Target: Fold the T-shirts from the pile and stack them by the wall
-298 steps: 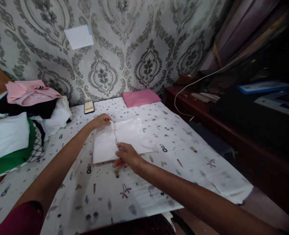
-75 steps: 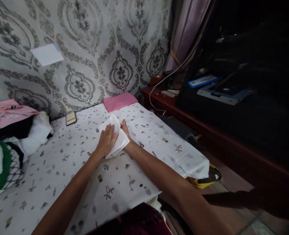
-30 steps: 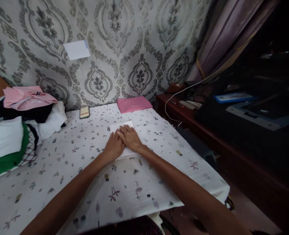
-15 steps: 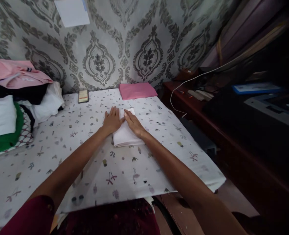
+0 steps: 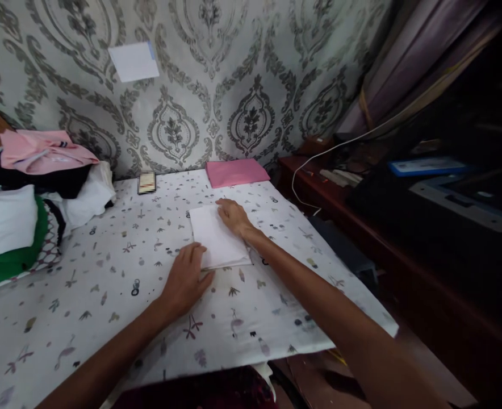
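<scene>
A folded white cloth (image 5: 217,236) lies flat on the patterned sheet, in the middle of the head view. My left hand (image 5: 186,275) is at its near left corner, fingertips touching the edge and thumb spread apart along the near side; the hand is open. On the far right part of the cloth rests my right hand (image 5: 234,217), palm down with slightly bent fingers, open and gripping nothing that I can see. Beyond both hands, a folded pink cloth (image 5: 236,172) lies at the back edge of the sheet.
Patterned sheet (image 5: 149,318) covers the table. A pile of clothes with a pink garment (image 5: 49,152), a green one (image 5: 16,264) and white ones stands at left. A small box (image 5: 147,183) sits near the wall. At right is a dark red desk (image 5: 336,196) with a white cable (image 5: 314,156).
My left hand has moved back toward me, from the cloth's far left side to its near left corner. My right hand stays on the right part. The camera view has tilted up slightly.
</scene>
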### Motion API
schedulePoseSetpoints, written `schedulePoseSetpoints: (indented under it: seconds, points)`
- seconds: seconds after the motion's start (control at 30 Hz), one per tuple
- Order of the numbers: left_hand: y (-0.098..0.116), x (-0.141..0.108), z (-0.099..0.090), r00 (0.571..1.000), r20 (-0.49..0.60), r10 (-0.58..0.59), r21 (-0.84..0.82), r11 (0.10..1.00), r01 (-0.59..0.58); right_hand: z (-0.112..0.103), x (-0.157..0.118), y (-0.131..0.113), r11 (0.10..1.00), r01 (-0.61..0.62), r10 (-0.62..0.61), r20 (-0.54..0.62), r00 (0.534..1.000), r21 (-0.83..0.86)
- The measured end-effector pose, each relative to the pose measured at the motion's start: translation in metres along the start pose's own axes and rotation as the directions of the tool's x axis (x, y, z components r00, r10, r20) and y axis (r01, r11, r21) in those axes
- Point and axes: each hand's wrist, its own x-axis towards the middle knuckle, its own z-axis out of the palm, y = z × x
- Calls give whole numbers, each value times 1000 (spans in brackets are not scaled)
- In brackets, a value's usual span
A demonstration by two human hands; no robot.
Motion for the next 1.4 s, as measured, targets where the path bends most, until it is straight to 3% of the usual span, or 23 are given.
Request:
schedulePoseSetpoints:
  seconds: [0.07, 0.17, 0.27, 0.37, 0.5, 0.7, 0.83, 0.9, 0.93, 1.0, 1.07, 1.13, 1.23, 1.4]
  points:
    - [4, 2, -7, 996, 4, -90, 85, 992, 89, 3, 12, 1, 997, 40, -36, 67, 997, -70]
    - [14, 8, -15, 974, 92, -208, 170, 967, 191, 13, 20, 6, 994, 97, -89, 149, 985, -46]
    - [21, 12, -18, 928, 187, -322, 193, 939, 286, 24, 17, 16, 990, 131, -123, 157, 980, -45]
    - [23, 13, -20, 899, 215, -382, 203, 918, 341, 29, 14, 23, 985, 147, -133, 140, 981, -91]
    - [25, 10, -20, 883, 245, -401, 222, 910, 351, 26, 14, 20, 948, 160, -108, 194, 975, -275]
    - [28, -2, -19, 907, 273, -321, 226, 938, 264, 21, 10, 2, 780, 224, -10, 347, 938, -584]
    - [18, 3, -26, 900, 298, -320, 36, 945, 324, 19, 9, -3, 758, 213, 24, 354, 935, -616]
    - [9, 9, -32, 894, 261, -364, -223, 878, 423, 15, 12, -7, 770, 198, 56, 373, 926, -607]
    - [5, 12, -35, 877, 253, -409, -374, 795, 479, 12, 15, -9, 774, 192, 73, 387, 919, -604]
    - [-3, 20, -38, 807, 302, -507, -605, 553, 573, 5, 24, -15, 774, 188, 106, 417, 903, -604]
    - [-8, 28, -37, 736, 393, -551, -677, 368, 638, 0, 35, -19, 773, 192, 133, 450, 883, -605]
    - [-9, 35, -32, 706, 464, -536, -651, 334, 681, -4, 47, -22, 776, 195, 154, 480, 864, -600]
    - [-6, 42, -21, 696, 537, -477, -595, 371, 713, -7, 62, -20, 791, 169, 188, 495, 848, -589]
    - [-9, 47, -22, 743, 554, -375, -652, 359, 668, -17, 66, -16, 847, 89, 203, 475, 856, -524]
